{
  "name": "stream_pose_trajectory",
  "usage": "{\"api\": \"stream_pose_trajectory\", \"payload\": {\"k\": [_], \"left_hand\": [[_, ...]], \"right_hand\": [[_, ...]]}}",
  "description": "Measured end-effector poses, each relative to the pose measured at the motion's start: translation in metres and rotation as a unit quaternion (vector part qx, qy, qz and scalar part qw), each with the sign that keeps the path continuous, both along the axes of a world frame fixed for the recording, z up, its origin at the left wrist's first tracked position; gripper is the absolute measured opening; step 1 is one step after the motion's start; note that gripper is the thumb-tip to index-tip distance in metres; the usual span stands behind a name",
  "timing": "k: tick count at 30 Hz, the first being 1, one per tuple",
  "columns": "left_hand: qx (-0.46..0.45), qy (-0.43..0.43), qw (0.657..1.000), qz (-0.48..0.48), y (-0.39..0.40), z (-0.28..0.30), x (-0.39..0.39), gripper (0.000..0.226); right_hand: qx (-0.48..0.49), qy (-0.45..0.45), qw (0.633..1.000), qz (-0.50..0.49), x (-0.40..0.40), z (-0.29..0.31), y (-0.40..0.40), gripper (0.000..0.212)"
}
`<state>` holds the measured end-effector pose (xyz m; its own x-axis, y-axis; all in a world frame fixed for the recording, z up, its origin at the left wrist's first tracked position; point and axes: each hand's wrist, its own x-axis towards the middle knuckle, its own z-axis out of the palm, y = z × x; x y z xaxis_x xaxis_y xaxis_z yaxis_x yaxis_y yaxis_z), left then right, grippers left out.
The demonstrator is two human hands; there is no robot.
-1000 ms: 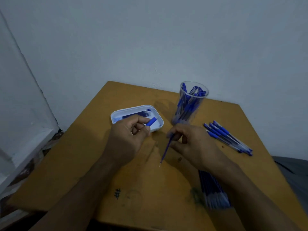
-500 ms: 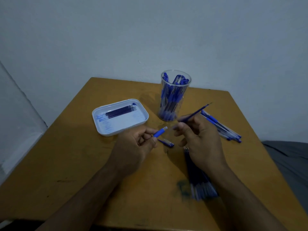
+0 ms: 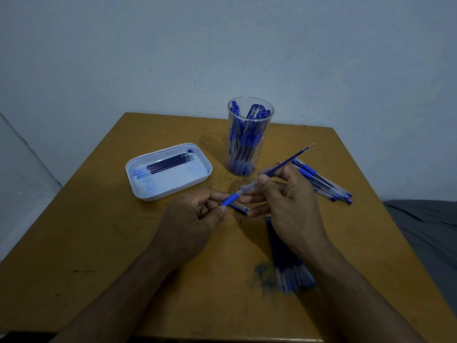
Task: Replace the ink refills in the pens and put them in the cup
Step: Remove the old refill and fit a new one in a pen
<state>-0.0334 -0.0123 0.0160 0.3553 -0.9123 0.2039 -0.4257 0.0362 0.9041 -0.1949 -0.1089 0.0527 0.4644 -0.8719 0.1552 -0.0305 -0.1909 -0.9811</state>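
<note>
**Pen barrel and refill held over the counter**

The pen barrel (image 3: 233, 198), with its blue grip, is pinched in the left hand (image 3: 195, 219). The right hand (image 3: 286, 201) touches its clear end and grips a refill (image 3: 289, 162) pointing up and right. Both hover over the brown counter (image 3: 123, 243) by a pale wall. A clear cup (image 3: 247, 142) holds pens; a white tray (image 3: 170, 179) holds refills. Loose pens (image 3: 326, 186) lie right of the cup.

Clear glossy plastic cup (image 3: 249, 134) – smooth white plastic tray (image 3: 170, 191) – on a matt, scuffed, ink-stained wooden table (image 3: 99, 243).
</note>
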Motion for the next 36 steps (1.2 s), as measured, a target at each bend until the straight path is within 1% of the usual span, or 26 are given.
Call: {"api": "stream_pose_trajectory", "payload": {"k": [12, 15, 17, 19, 22, 25, 30, 32, 36], "left_hand": [[-0.015, -0.005, 1.0, -0.014, 0.0004, -0.0005, 0.0009, 0.028], [-0.021, -0.002, 1.0, -0.022, 0.0007, -0.0008, 0.0004, 0.029], [-0.026, -0.001, 0.999, -0.033, 0.0013, -0.0012, 0.0006, 0.029], [-0.03, -0.002, 0.999, -0.037, 0.0016, -0.0014, 0.0009, 0.028], [-0.025, 0.01, 0.999, -0.033, 0.0008, -0.0018, 0.0014, 0.028], [-0.019, 0.013, 0.999, -0.034, 0.0008, -0.0017, 0.0008, 0.028], [-0.022, -0.001, 0.999, -0.034, 0.0014, -0.0028, 0.0023, 0.026], [-0.022, 0.002, 0.999, -0.03, 0.0011, -0.0027, 0.0025, 0.026], [-0.019, 0.03, 0.999, -0.014, 0.0005, -0.0011, 0.0018, 0.024]], "right_hand": [[0.035, -0.024, 0.999, 0.017, -0.002, 0.0003, 0.0006, 0.012], [0.084, -0.026, 0.996, 0.03, -0.0044, 0.0009, -0.0026, 0.013], [0.125, -0.01, 0.99, 0.067, -0.0048, 0.0008, -0.0044, 0.016], [0.135, 0.004, 0.987, 0.085, -0.0034, 0.0008, -0.0038, 0.02], [0.146, -0.033, 0.987, 0.051, -0.0006, 0.0013, -0.002, 0.028], [0.136, -0.034, 0.99, 0.023, -0.0002, 0.0012, -0.0022, 0.032], [0.107, 0.053, 0.991, 0.054, -0.0007, 0.0007, -0.0004, 0.025], [0.1, 0.063, 0.991, 0.056, -0.0014, 0.0028, 0.0001, 0.025], [0.043, 0.103, 0.994, 0.013, -0.0044, 0.0052, -0.0018, 0.033]]}}
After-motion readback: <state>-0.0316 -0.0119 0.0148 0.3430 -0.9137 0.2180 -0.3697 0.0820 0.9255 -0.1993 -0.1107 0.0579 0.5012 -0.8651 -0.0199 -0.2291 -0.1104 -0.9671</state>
